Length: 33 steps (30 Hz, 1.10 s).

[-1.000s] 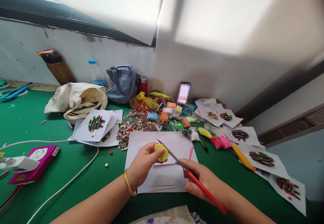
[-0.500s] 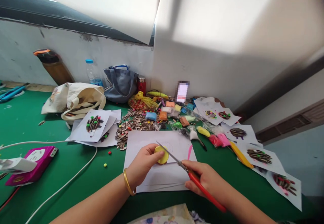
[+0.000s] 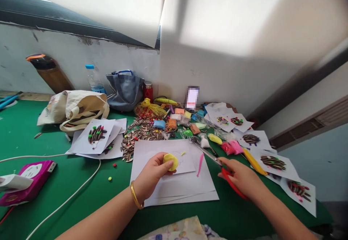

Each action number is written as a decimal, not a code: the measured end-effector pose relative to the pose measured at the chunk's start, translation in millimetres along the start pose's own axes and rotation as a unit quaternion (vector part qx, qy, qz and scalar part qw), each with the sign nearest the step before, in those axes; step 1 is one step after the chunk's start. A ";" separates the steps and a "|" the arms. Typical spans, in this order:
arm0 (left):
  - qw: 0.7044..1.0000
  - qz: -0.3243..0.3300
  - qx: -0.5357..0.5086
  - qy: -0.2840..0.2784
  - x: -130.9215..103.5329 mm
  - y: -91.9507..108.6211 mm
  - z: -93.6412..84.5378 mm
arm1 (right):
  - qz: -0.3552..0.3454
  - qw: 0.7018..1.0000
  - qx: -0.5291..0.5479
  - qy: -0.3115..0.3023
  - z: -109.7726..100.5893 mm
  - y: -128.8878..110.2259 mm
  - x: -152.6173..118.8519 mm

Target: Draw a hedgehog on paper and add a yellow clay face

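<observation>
My left hand (image 3: pixel 154 169) pinches a flat yellow clay disc (image 3: pixel 170 160) between thumb and fingers, above the white paper (image 3: pixel 187 191). In my right hand (image 3: pixel 240 175) is a pair of scissors (image 3: pixel 234 185) with red handles, its blades pointing up and to the left past the paper's right side. On the top sheet, by a faint pencil outline, lies a small yellow clay sliver (image 3: pixel 183 153). A pink modelling tool (image 3: pixel 200 164) rests on the paper between the scissors and the disc.
Striped sunflower seeds (image 3: pixel 141 129) lie heaped behind the paper, with bagged coloured clay (image 3: pixel 172 123) to their right. Seed-covered hedgehog pictures (image 3: pixel 273 162) overlap along the right, others (image 3: pixel 97 134) at left. A white cable (image 3: pixel 78 194) crosses the green table near a magenta power strip (image 3: pixel 29 182).
The scissors have moved right, away from the yellow disc, with my right hand. A yellow sliver now shows on the paper. My left hand still holds the disc.
</observation>
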<state>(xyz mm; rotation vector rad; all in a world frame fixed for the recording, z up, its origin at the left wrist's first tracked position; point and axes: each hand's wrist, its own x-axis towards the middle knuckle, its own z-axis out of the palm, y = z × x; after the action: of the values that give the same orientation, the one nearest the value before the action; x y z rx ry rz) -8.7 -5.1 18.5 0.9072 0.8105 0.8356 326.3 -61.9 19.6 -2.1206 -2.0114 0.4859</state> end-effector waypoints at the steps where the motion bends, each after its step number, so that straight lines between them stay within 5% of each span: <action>1: 1.000 0.002 0.000 0.002 0.5 -1.0 -0.7 | 0.006 1.000 -0.009 -0.006 -0.4 14.2 1.0; 6: 1.000 0.010 0.003 0.020 2.0 -1.7 -1.5 | 0.020 0.998 -0.045 -0.040 1.1 73.8 -2.7; 10: 0.999 0.011 -0.002 0.046 3.0 -0.1 -1.0 | -0.029 0.994 -0.088 -0.049 -7.3 88.5 -7.7; 13: 0.998 0.020 0.012 0.053 5.2 -1.5 -2.5 | -0.022 0.985 -0.162 -0.054 -18.7 65.5 -5.1; 16: 0.997 0.029 0.018 0.072 7.6 -4.3 -5.1 | -0.074 0.983 -0.170 0.008 -18.4 14.1 7.0; 22: 0.994 0.023 -0.021 0.105 9.2 -4.5 -7.1 | -0.238 0.968 -0.066 0.053 30.1 -84.5 52.6; 27: 0.993 0.020 -0.038 0.108 8.0 -1.5 -5.6 | -0.248 0.963 -0.043 0.093 60.3 -97.7 81.4; 33: 0.995 0.014 -0.039 0.093 8.1 -3.4 -5.7 | -0.268 0.954 0.019 0.136 66.6 -90.8 79.7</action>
<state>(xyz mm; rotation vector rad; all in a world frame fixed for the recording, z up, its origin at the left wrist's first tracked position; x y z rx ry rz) -9.3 2.6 11.3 0.7799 0.9218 0.9807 220.5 17.4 -19.7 -1.4260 -2.2516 0.1298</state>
